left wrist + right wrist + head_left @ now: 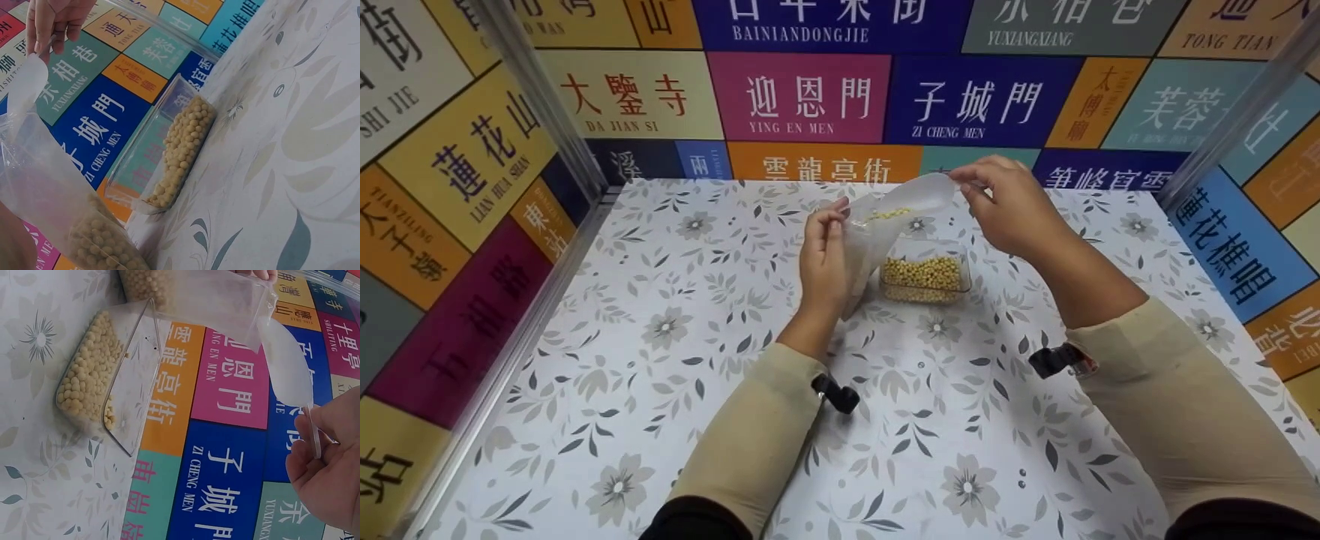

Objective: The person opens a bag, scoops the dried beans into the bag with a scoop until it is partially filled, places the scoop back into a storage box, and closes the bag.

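My left hand (823, 262) grips a clear plastic bag (864, 251) upright, just left of a clear box. Soybeans (104, 244) fill the bottom of the bag in the left wrist view. My right hand (1018, 208) pinches the short handle of a translucent white scoop (289, 365). The scoop's front tips down into the bag's mouth, and a few yellow soybeans (892, 214) show at its lower end. Below the scoop stands the clear rectangular box (147, 363), partly filled with soybeans (922, 276).
The table (697, 427) has a white cover with grey flowers and leaves. Upright panels with coloured sign blocks (802, 97) close off its back and both sides. Black wrist straps (834, 394) sit on both sleeves.
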`<state>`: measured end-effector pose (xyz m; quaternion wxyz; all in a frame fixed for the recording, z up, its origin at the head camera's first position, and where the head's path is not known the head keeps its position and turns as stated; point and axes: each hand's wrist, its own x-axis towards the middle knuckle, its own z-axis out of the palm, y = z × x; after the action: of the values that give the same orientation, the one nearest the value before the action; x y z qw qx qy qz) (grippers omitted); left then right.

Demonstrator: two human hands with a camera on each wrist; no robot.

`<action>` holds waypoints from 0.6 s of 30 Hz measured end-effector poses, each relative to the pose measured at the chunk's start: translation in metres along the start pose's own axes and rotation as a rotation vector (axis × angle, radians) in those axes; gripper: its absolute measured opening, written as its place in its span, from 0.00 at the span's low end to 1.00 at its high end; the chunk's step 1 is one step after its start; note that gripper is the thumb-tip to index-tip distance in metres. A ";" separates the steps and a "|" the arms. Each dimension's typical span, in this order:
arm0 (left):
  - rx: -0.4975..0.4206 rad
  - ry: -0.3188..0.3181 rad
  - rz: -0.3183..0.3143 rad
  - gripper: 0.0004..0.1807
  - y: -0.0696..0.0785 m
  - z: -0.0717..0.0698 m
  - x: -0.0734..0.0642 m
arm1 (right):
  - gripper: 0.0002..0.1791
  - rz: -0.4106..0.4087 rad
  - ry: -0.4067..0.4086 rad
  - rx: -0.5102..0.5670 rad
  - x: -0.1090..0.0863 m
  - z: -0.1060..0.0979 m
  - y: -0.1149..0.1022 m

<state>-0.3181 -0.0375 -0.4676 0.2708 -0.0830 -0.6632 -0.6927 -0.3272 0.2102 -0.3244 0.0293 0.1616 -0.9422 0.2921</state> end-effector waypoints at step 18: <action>0.000 0.000 -0.007 0.09 -0.001 0.000 0.000 | 0.24 0.073 0.014 0.062 -0.003 -0.002 0.033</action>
<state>-0.3186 -0.0375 -0.4683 0.2683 -0.0805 -0.6635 -0.6937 -0.3352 0.2374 -0.3407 0.0202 0.1257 -0.9378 0.3230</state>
